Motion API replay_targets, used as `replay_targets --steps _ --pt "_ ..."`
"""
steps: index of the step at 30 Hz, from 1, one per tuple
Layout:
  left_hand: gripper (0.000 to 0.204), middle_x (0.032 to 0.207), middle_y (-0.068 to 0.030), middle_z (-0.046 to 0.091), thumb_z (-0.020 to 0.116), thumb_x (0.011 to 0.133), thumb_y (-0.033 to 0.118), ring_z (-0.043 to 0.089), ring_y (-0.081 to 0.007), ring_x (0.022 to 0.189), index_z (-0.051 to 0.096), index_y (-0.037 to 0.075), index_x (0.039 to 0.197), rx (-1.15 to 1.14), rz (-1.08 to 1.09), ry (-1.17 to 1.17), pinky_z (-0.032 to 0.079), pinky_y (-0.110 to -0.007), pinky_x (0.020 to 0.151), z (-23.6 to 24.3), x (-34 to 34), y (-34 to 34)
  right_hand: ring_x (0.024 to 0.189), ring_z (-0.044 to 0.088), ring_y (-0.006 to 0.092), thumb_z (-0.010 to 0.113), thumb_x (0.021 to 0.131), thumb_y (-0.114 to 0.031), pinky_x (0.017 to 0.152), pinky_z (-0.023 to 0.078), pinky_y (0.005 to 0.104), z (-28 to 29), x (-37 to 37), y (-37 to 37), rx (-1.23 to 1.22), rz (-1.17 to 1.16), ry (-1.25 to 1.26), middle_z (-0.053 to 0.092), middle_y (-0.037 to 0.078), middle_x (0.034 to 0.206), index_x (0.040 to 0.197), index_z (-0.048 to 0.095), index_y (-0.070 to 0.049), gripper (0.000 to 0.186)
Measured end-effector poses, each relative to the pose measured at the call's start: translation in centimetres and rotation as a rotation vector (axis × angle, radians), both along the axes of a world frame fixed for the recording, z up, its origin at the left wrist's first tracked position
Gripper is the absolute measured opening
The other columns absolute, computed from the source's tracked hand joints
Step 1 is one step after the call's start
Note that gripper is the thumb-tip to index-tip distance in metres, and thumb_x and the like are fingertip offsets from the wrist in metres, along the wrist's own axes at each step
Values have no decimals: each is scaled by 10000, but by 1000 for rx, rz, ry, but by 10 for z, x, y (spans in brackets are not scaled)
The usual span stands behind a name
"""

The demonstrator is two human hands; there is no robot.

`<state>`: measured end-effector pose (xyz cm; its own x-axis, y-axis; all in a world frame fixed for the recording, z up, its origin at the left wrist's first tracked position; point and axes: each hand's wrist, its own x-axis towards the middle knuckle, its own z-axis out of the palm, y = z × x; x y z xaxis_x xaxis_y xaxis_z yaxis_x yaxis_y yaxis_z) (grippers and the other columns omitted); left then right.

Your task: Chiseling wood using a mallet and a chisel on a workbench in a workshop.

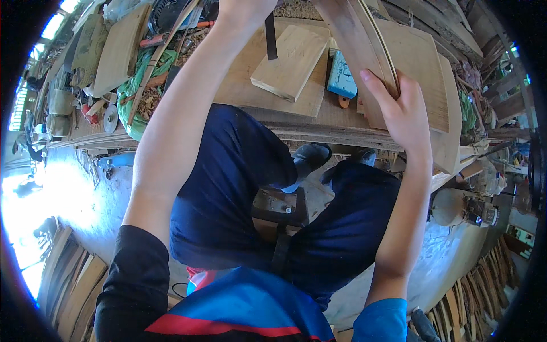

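My left hand reaches to the top edge, its fingers out of frame, near a dark narrow strip. My right hand grips a long wooden piece with a thin dark-edged rim, thumb along its face and fingers round its side. A pale rectangular board lies below the dark strip on a wider wooden panel. Beside it sit a chipped blue block and a small orange-brown handled object, partly covered.
A cluttered workbench crosses ahead, with green plastic, shavings, boards and tools at left, more panels at right. My legs and feet are below it. A rounded machine stands at right. Curved wood slats and planks lie at both lower sides.
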<state>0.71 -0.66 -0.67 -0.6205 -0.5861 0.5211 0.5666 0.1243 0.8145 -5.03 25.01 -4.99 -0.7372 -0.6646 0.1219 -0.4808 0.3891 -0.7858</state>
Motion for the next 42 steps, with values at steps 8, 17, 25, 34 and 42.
replay_targets --steps 8,17,25,34,42 --pt "468 593 60 455 582 1041 547 382 -35 446 513 129 842 -51 24 18 265 -227 405 -2 -4 -1 764 724 298 709 939 -483 757 531 408 4 3 -1 -8 11 20 722 213 775 1002 729 75 562" --pt "473 603 66 455 592 1032 558 384 -29 460 506 132 846 -26 11 -35 276 -223 414 -1 -4 5 800 729 341 718 931 -490 778 534 428 1 1 0 10 -2 47 726 241 813 1009 732 75 570" --pt "473 621 72 451 616 1016 564 397 -25 487 504 138 844 -31 6 -29 296 -217 430 -2 -8 8 795 729 349 711 932 -503 777 536 433 5 3 -2 26 15 59 724 242 811 1010 731 75 583" --pt "459 615 78 438 617 1024 545 397 -24 488 503 140 840 14 -7 22 292 -214 437 -7 -8 2 776 727 333 713 941 -467 756 537 424 7 5 -4 46 27 53 723 230 805 993 726 73 542" --pt "453 613 80 429 624 1019 546 392 -23 486 509 143 847 -5 -22 49 291 -211 444 -7 -7 2 770 721 338 715 942 -457 750 535 424 4 6 -3 49 29 47 722 231 806 992 722 72 531"
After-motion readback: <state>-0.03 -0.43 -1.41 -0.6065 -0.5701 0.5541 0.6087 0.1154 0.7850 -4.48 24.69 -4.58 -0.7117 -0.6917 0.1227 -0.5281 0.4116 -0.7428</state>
